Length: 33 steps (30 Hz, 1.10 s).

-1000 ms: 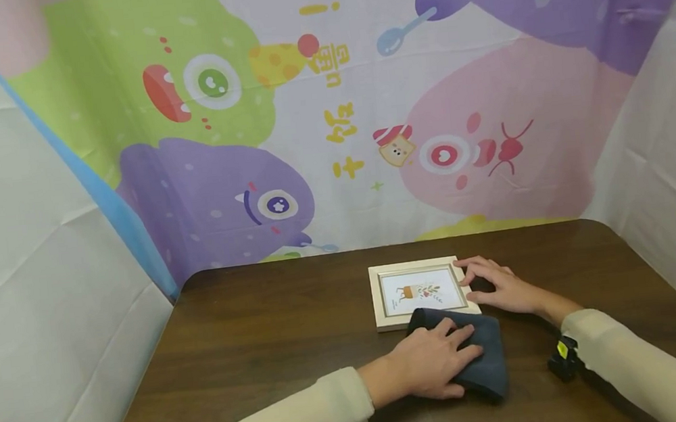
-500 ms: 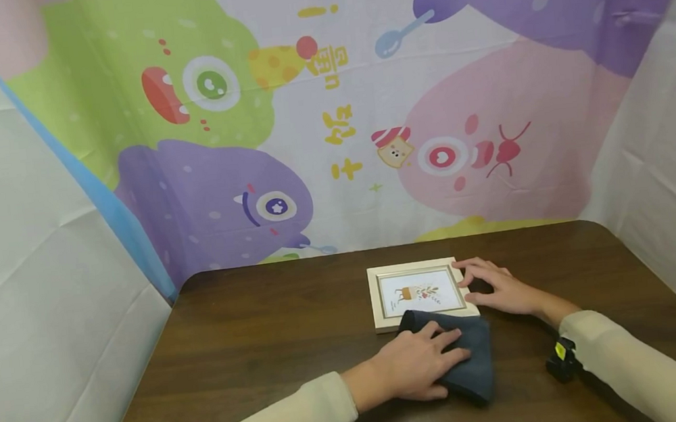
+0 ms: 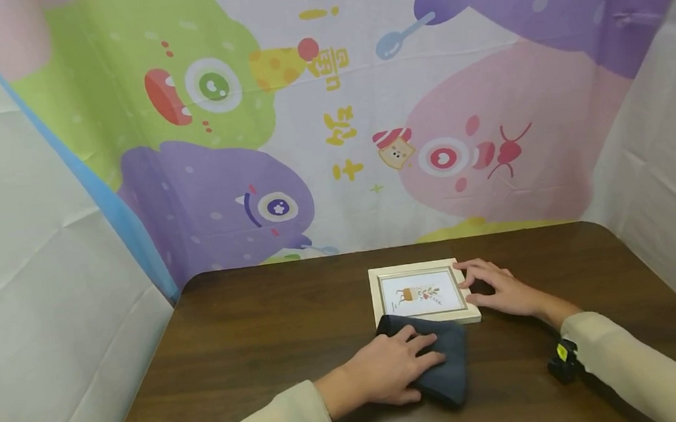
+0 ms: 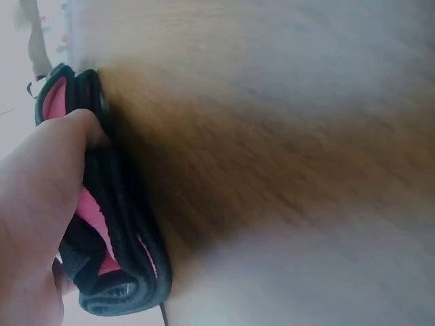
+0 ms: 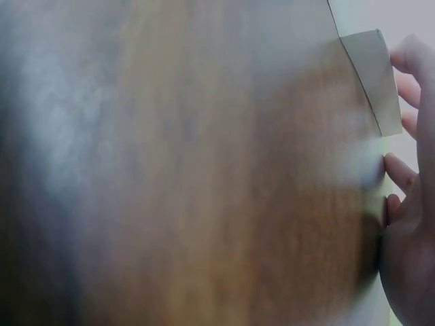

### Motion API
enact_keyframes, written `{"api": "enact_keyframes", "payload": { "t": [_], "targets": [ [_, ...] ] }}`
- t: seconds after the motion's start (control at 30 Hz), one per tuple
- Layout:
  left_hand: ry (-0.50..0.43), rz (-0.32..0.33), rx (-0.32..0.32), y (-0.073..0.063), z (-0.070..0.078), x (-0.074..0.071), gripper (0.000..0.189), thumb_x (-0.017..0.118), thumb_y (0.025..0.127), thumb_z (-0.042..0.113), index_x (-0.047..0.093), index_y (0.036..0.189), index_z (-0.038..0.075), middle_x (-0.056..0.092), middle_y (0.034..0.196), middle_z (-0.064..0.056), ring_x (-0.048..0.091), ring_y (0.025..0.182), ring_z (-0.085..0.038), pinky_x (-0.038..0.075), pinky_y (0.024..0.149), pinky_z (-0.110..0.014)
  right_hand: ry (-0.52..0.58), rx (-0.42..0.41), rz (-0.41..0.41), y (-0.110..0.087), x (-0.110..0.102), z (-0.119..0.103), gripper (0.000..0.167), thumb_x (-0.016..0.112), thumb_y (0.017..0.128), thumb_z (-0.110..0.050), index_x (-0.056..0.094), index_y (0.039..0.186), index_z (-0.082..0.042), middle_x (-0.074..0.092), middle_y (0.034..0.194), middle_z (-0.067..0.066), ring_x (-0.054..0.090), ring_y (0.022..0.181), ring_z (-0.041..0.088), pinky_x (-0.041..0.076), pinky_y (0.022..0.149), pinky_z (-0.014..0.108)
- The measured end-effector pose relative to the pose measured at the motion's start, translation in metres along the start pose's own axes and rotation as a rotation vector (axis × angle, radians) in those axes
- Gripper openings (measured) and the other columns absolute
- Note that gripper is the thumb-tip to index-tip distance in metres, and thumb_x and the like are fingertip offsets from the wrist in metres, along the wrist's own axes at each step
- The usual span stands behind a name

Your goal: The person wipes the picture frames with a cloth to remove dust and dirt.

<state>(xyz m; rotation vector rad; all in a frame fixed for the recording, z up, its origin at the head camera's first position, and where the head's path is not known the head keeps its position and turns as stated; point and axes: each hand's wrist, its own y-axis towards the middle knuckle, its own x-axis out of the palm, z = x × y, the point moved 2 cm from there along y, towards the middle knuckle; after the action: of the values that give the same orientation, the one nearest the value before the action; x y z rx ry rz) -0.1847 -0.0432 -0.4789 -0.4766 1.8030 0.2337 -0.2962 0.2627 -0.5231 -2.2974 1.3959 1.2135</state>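
Observation:
A cream-coloured picture frame point(image 3: 376, 295) lies flat near the back of the table, its drawing facing up. My right hand point(image 3: 503, 292) touches the frame's right edge with its fingertips; the right wrist view shows them against the frame's side point(image 5: 375, 85). Over the frame's near left edge reaches a folded dark blue-grey cloth point(image 3: 453, 363). My left hand point(image 3: 386, 368) holds this cloth, fingers spread on top. In the left wrist view the thumb point(image 4: 85, 125) tucks into the cloth's layered edge, where pink lining shows between dark folds. The cloth hides part of the frame's near side.
Both hands work on a dark brown wooden table point(image 3: 253, 341). Behind its back edge hangs a curtain point(image 3: 350, 210) printed with cartoon monsters. Pale sheets stand on both sides. A small black device point(image 3: 563, 360) sits at the right wrist.
My left hand has slid leftward with the cloth along the frame's near edge, uncovering its near right corner. My right hand and the frame have stayed in place.

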Motion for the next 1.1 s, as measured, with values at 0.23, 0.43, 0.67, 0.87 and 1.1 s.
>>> {"api": "enact_keyframes", "payload": {
  "t": [0.23,0.43,0.67,0.87,1.1],
  "targets": [
    [0.007,0.074,-0.011,-0.003,0.0,-0.002,0.063,0.081,0.103,0.051,0.062,0.159,0.031,0.066,0.164,0.003,0.069,0.13,-0.016,0.063,0.076,-0.019,-0.007,0.044,-0.03,0.001,-0.003,-0.003,0.01,0.078,0.105,-0.02,0.07,0.106,-0.026,0.053,0.168,0.024,0.043,0.156,0.058,0.031,0.105,0.072],
    [-0.01,0.124,-0.03,-0.001,-0.004,-0.004,0.048,0.08,0.105,0.031,0.069,0.152,0.032,0.076,0.151,0.009,0.073,0.121,-0.013,0.065,0.079,-0.021,-0.022,0.056,-0.039,0.001,-0.003,-0.003,0.009,0.078,0.106,-0.02,0.07,0.107,-0.025,0.053,0.168,0.024,0.042,0.157,0.058,0.031,0.106,0.074],
    [-0.137,0.134,-0.071,-0.012,-0.018,-0.013,0.049,0.084,0.102,0.023,0.069,0.147,0.031,0.079,0.141,0.009,0.074,0.128,-0.012,0.066,0.096,-0.028,0.01,0.04,-0.022,0.002,-0.002,-0.004,0.01,0.079,0.104,-0.02,0.07,0.106,-0.025,0.054,0.166,0.025,0.043,0.156,0.058,0.029,0.106,0.078],
    [-0.194,0.223,-0.1,-0.026,-0.033,-0.022,0.051,0.088,0.097,0.017,0.071,0.144,0.027,0.081,0.14,0.004,0.076,0.129,-0.017,0.068,0.092,-0.034,0.003,0.032,-0.01,0.001,-0.002,-0.004,0.01,0.08,0.104,-0.021,0.071,0.107,-0.025,0.055,0.165,0.024,0.044,0.154,0.056,0.031,0.103,0.07],
    [-0.209,0.303,-0.154,-0.042,-0.053,-0.03,0.053,0.091,0.092,0.011,0.073,0.14,0.024,0.082,0.135,0.001,0.078,0.123,-0.018,0.068,0.087,-0.035,-0.01,0.058,-0.03,0.0,-0.002,-0.003,0.01,0.079,0.105,-0.022,0.07,0.106,-0.027,0.054,0.168,0.023,0.043,0.157,0.056,0.031,0.106,0.07]
  ]
}}
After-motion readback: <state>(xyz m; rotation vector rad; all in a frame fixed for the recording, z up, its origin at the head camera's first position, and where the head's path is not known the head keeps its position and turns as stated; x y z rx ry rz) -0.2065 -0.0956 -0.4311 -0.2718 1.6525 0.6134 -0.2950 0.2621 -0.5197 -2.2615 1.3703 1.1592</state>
